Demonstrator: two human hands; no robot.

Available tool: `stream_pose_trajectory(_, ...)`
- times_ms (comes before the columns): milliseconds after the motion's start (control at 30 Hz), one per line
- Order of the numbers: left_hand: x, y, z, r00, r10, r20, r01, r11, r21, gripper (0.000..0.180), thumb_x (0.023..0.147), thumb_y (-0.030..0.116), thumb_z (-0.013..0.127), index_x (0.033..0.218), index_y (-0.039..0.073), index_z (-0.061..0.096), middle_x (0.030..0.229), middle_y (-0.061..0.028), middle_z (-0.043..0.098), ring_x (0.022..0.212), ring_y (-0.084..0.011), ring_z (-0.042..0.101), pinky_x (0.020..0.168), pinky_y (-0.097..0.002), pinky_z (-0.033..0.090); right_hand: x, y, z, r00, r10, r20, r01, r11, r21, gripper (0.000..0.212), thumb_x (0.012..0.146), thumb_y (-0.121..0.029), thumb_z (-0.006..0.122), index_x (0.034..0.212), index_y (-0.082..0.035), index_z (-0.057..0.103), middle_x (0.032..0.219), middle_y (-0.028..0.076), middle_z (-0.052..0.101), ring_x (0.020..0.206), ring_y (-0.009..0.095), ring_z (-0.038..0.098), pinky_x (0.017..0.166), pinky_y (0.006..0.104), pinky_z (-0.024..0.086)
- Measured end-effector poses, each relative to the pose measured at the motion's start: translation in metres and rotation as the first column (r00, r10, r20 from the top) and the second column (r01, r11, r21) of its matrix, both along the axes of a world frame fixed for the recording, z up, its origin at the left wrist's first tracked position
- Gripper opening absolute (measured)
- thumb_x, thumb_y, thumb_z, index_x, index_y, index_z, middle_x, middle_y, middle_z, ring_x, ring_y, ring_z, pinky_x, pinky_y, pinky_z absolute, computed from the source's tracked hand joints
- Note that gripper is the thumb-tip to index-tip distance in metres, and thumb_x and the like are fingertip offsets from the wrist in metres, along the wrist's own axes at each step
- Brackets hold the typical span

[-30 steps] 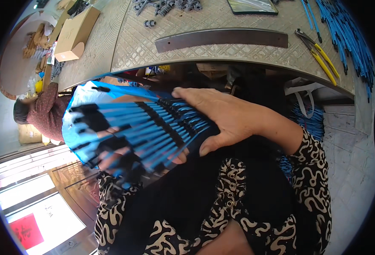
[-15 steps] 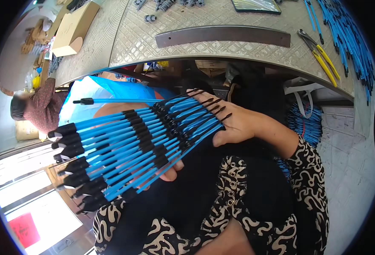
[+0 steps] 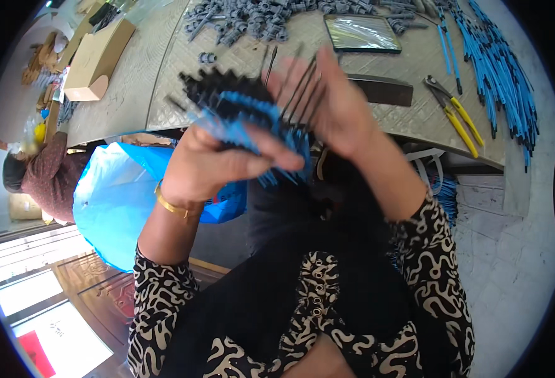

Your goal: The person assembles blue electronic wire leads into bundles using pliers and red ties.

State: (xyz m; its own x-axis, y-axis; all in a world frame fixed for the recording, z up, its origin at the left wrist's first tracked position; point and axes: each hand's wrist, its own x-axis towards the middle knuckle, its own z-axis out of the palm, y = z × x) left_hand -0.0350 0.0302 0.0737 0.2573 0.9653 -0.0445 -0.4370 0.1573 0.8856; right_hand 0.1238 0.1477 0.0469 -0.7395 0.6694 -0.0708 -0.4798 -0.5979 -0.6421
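Both of my hands hold up one bundle of blue rods with black ends (image 3: 243, 110) in front of me, blurred by motion. My left hand (image 3: 224, 160) wraps around its lower part, thumb across the front. My right hand (image 3: 334, 104) presses on the bundle's right side with fingers spread, thin black tips poking between them. A gold bangle sits on my left wrist. The bundle hovers above the near edge of the grey patterned table (image 3: 164, 94).
On the table lie a pile of grey plastic parts (image 3: 258, 19), a clear flat packet (image 3: 360, 33), a dark bar (image 3: 384, 91), yellow-handled pliers (image 3: 457, 116) and several blue rods (image 3: 501, 69). A cardboard box (image 3: 95, 60) is far left. A blue plastic bag (image 3: 120, 195) hangs below; another person (image 3: 41, 176) sits left.
The bundle has been lifted from lap height up to the table edge and turned upright. My right hand moved from over its end to its right side; the blue bag is now uncovered.
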Motion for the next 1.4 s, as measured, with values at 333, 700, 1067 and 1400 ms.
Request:
stream_pose_trajectory(333,-0.002,0.055,-0.034,0.955,0.113,-0.276,-0.086,0.991,0.106,0.020,0.081,0.001,0.061,0.101,0.002,0.060,0.101,-0.0198,0.063,0.096,-0.0308,0.061,0.081,-0.0391,0.049,0.046,0.171,0.001,0.474,-0.717,0.511,-0.389,0.350,0.852,0.033,0.088,-0.027,0.053,0.114,-0.006,0.054,0.095,0.006,0.062,0.083,0.016,0.060,0.071,0.0311,0.048)
stream_pose_trajectory(700,0.004,0.065,-0.034,0.993,0.111,-0.027,-0.107,0.988,0.115,0.024,0.083,0.000,0.058,0.107,-0.002,0.059,0.104,-0.0147,0.063,0.096,-0.0233,0.061,0.087,-0.0330,0.047,0.021,0.233,-0.025,0.398,-0.867,0.299,-0.719,-0.092,0.689,0.014,0.085,-0.019,0.049,0.085,-0.005,0.051,0.083,0.014,0.060,0.078,0.035,0.056,0.067,0.0445,0.043)
stream_pose_trajectory(1067,0.016,0.050,-0.019,0.964,0.259,0.063,-0.258,0.966,-0.025,0.022,0.083,0.000,0.057,0.105,0.000,0.059,0.101,-0.0160,0.064,0.093,-0.0234,0.063,0.085,-0.0347,0.049,0.023,0.107,0.045,0.714,-0.560,0.419,-0.266,0.336,0.903,0.015,0.086,-0.011,0.052,0.100,-0.006,0.056,0.073,0.007,0.053,0.064,0.014,0.049,0.059,0.0254,0.041)
stream_pose_trajectory(1400,0.028,0.052,-0.030,0.965,0.262,0.009,-0.262,0.964,0.054,0.020,0.084,0.002,0.058,0.103,-0.001,0.061,0.096,-0.0135,0.065,0.089,-0.0204,0.063,0.081,-0.0318,0.050,0.040,0.016,0.055,0.739,-0.656,0.156,-0.348,-0.173,0.921,0.013,0.085,-0.011,0.054,0.097,-0.007,0.056,0.078,0.013,0.061,0.069,0.030,0.059,0.058,0.0357,0.046)
